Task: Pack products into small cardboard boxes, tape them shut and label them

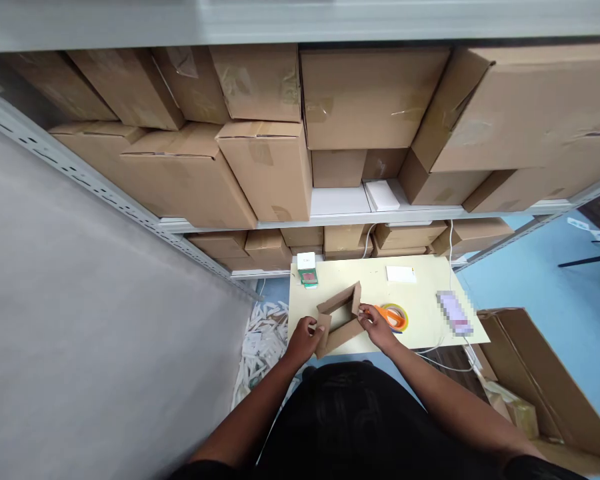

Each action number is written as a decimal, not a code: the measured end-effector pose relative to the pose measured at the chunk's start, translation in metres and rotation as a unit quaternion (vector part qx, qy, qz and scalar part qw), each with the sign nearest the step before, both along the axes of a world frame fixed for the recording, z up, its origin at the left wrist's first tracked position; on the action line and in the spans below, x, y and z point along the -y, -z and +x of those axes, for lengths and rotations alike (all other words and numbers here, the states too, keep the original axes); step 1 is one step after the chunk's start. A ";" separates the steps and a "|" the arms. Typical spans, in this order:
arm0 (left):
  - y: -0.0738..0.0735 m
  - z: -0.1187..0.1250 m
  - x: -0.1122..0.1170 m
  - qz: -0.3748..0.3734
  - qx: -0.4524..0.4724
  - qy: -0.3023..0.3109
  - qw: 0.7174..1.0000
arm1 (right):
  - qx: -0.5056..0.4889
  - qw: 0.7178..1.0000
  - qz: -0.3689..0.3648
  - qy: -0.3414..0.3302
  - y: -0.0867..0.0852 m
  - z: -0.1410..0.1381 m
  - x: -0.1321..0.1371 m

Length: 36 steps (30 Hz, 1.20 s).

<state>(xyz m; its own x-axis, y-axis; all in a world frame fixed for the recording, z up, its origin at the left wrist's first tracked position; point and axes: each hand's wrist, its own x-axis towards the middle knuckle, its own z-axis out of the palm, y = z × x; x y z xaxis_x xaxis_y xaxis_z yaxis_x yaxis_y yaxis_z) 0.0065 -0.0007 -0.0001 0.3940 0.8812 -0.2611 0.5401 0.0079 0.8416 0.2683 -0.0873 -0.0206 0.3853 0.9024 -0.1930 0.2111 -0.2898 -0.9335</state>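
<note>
A small brown cardboard box (pixel 344 335), open at the top, is held over the near side of the pale yellow table (pixel 365 273). Its walls stand in a slanted four-sided shape, and the pale tabletop seems to show through the middle. My left hand (pixel 302 340) pinches a flap at the box's left end. At the right end, the fingers of my right hand (pixel 379 328) are closed on the cardboard edge. Just beyond that hand lies an orange tape dispenser (pixel 386 316) with a roll of yellow tape (pixel 404 313).
A small white-and-green box (pixel 307 268) stands at the table's back left. White paper (pixel 401 274) and a blurred phone-like object (pixel 454 312) lie rightward. Shelves (pixel 340 219) of cartons rise behind. White scraps (pixel 265 343) cover the left floor; a large open carton (pixel 545 373) sits right.
</note>
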 end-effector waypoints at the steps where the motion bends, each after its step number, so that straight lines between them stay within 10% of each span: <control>1: 0.003 0.002 0.001 -0.002 0.005 -0.003 1.000 | -0.001 1.000 0.000 -0.006 0.002 0.002 0.000; 19: 0.011 0.038 -0.016 0.066 -0.044 -0.106 0.991 | 0.235 0.918 -0.018 -0.319 -0.028 0.047 0.017; 27: 0.016 0.024 -0.029 0.150 0.095 -0.005 0.984 | 0.185 0.966 0.072 -0.163 -0.012 0.025 0.018; 36: 0.012 0.011 -0.023 0.116 0.072 0.029 0.990 | 0.175 0.983 -0.058 -0.017 -0.011 0.005 0.005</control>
<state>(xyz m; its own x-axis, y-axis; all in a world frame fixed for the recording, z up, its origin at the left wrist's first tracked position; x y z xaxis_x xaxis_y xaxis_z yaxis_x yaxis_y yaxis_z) 0.0174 0.0221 -0.0117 0.4637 0.8860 0.0079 0.4084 -0.2216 0.8855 0.2730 -0.0918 -0.0097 0.4158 0.8957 -0.1574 0.5242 -0.3775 -0.7633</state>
